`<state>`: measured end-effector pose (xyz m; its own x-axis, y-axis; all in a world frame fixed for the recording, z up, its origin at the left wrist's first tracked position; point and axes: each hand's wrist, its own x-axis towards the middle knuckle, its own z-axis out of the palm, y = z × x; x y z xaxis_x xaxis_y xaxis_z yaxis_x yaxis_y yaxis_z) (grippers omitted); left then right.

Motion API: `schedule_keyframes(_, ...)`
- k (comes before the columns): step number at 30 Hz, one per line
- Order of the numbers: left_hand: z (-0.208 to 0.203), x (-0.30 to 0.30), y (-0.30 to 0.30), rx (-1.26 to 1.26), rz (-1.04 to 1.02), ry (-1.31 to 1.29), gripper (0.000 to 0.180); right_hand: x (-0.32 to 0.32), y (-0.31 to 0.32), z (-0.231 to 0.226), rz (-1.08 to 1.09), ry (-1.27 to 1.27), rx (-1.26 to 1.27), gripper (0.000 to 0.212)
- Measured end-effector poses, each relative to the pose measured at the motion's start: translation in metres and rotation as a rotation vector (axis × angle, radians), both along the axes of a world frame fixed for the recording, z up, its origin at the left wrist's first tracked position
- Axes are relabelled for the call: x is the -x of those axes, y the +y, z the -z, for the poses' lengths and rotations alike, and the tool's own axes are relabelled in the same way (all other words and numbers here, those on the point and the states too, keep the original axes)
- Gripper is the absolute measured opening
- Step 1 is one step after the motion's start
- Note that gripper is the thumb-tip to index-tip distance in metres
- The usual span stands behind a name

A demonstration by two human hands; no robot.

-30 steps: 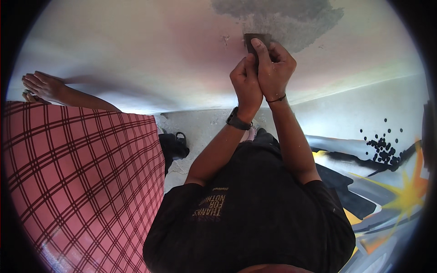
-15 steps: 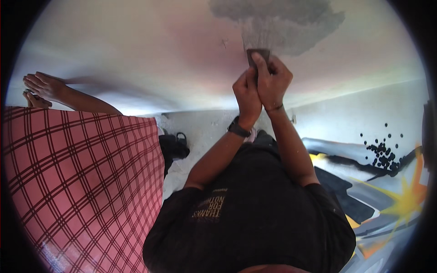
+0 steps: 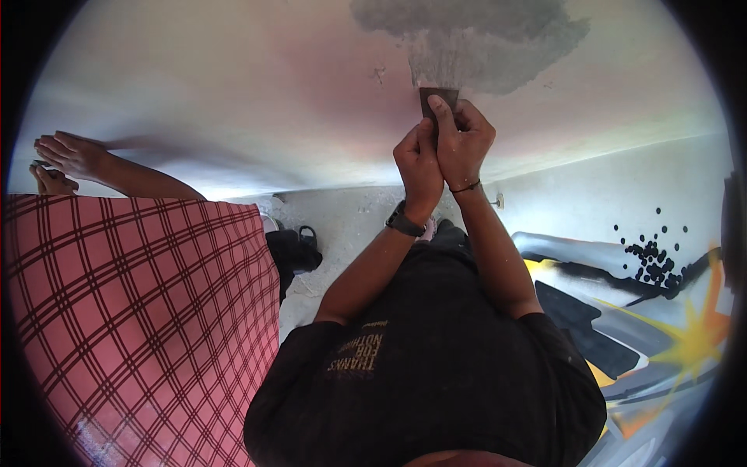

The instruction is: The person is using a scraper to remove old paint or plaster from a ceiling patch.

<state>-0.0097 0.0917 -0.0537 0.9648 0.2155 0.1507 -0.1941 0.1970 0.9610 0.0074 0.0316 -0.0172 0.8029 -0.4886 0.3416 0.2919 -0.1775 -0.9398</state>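
Both hands are together against the wall, on a small dark flat rectangular piece [image 3: 438, 100]; whether it is sandpaper or a scraper I cannot tell. My right hand [image 3: 465, 144] pinches it, thumb flat on its face and fingers curled behind. Beside it my left hand [image 3: 420, 163], with a dark watch at the wrist, is closed at the piece's lower left corner; its fingertips are partly hidden. The upper edge of the piece sits at the lower end of a rough grey patch [image 3: 498, 47] on the pale, pinkish wall [image 3: 311, 78].
At my left stands a person in a pink checked shirt [image 3: 148, 288], with a hand [image 3: 74, 156] at the wall. Dark footwear [image 3: 299, 249] is on the floor [image 3: 350, 226] between us. A painted wall [image 3: 622, 179] with black dots and a yellow star shape rises at my right.
My hands and the dark piece have shifted slightly down and left in the picture, the piece staying at the grey patch's lower end. The other person's hands have moved slightly left.
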Motion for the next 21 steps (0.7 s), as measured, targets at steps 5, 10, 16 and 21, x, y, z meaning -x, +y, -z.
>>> schedule_keyframes(5,-0.011,0.003,-0.002,0.058,-0.013,-0.037,0.040,0.001,0.002,-0.010,-0.013,-0.042,-0.057,0.034)
schedule_keyframes(10,-0.016,0.000,-0.004,0.040,-0.037,-0.045,0.039,-0.001,0.003,-0.013,0.000,-0.034,-0.006,0.038)
schedule_keyframes(16,-0.009,0.000,0.002,-0.013,-0.014,-0.045,0.040,0.000,0.001,-0.012,-0.007,-0.040,-0.031,0.041)
schedule_keyframes(21,-0.008,-0.001,0.000,0.000,0.010,-0.022,0.040,-0.003,-0.001,-0.005,-0.039,-0.027,-0.111,0.039)
